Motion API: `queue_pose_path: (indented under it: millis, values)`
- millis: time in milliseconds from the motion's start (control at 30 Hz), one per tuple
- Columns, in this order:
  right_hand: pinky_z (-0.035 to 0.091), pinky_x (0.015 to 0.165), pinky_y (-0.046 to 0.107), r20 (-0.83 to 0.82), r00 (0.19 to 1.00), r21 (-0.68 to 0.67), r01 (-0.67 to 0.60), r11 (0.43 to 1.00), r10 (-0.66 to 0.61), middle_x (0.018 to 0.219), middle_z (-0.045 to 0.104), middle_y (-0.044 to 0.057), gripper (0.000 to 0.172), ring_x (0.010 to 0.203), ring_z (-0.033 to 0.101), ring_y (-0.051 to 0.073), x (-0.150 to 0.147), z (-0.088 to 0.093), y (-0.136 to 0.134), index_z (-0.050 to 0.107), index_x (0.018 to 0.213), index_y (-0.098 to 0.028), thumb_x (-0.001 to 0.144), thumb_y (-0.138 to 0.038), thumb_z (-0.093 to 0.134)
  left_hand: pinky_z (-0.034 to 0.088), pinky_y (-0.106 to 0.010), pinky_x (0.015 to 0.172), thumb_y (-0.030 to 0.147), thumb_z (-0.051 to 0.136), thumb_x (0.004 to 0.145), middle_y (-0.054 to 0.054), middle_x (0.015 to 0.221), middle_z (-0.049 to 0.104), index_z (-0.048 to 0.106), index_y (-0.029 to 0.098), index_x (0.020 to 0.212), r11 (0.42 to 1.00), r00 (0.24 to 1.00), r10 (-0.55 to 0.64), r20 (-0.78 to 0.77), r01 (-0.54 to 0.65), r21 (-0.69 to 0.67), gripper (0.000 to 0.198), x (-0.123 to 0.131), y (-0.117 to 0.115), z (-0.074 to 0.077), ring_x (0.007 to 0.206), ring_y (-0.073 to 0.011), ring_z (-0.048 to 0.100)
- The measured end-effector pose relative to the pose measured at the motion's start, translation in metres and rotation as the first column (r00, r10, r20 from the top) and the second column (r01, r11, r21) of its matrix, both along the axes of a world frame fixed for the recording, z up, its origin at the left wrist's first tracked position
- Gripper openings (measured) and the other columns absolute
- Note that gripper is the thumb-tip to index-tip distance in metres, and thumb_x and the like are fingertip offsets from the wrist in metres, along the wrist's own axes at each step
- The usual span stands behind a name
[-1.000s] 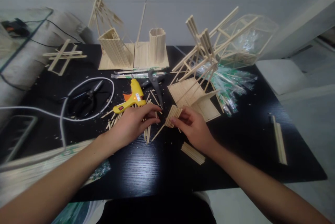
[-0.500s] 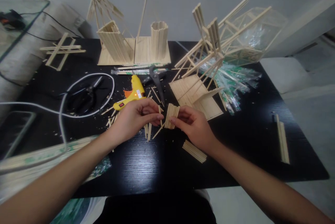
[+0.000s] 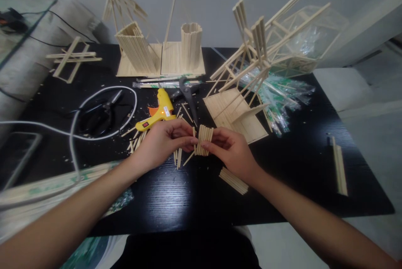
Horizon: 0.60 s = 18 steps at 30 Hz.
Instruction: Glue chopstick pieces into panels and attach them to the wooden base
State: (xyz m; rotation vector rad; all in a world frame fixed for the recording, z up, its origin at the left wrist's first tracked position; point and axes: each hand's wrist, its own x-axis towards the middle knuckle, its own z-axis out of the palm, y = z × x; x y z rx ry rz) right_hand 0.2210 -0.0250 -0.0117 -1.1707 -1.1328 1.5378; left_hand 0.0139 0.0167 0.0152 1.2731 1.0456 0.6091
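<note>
Pinching a single thin stick (image 3: 194, 141) between thumb and fingers, the left hand (image 3: 165, 141) is closed to a narrow grip. The right hand (image 3: 234, 149) grips a small panel (image 3: 205, 134) by its right side, thumb in front and fingers behind. This panel, of pale, smooth wooden rods set side by side, has a ribbed face and is held over the middle of the worktop (image 3: 282, 181). Its rods run lengthwise from the person's side toward the wall, far ends leaning slightly right; the stick stands just beside its left edge, nearly parallel, and whether the two touch is too small to tell. Below the right hand lies a second ribbed panel (image 3: 234, 181), its long axis slanting down to the right. Loose cut sticks (image 3: 179, 158) scatter beneath the left hand. Beyond it rests a yellow plastic glue gun (image 3: 163, 103) with an orange trigger, nozzle toward the wall, beside a dark metal cutting tool (image 3: 187, 95). Farther right, a flat wooden base (image 3: 220, 103) lies near crinkled clear-and-green wrappers (image 3: 279, 97). At the back stand a slanted, angular stick tower (image 3: 136, 49) and a rounded, fluted one (image 3: 191, 47).
</note>
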Motion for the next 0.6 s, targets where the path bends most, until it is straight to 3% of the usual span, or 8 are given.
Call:
queue_pose_path:
  millis: [600]
  values:
    - [0.064, 0.080, 0.036, 0.027, 0.999, -0.008, -0.016, 1.000, 0.016, 0.092, 0.081, 0.004, 0.028, 0.084, 0.077, 0.020, 0.0005, -0.0009, -0.0017, 0.076, 0.096, -0.022, 0.078, -0.041, 0.088, 0.065, -0.025, 0.069, 0.033, 0.084, 0.078, -0.003, 0.077, 0.077, 0.071, 0.015, 0.085, 1.000, 0.999, -0.002, -0.042, 0.003, 0.021, 0.024, 0.0007, -0.0014, -0.0020, 0.070, -0.0167, 0.076]
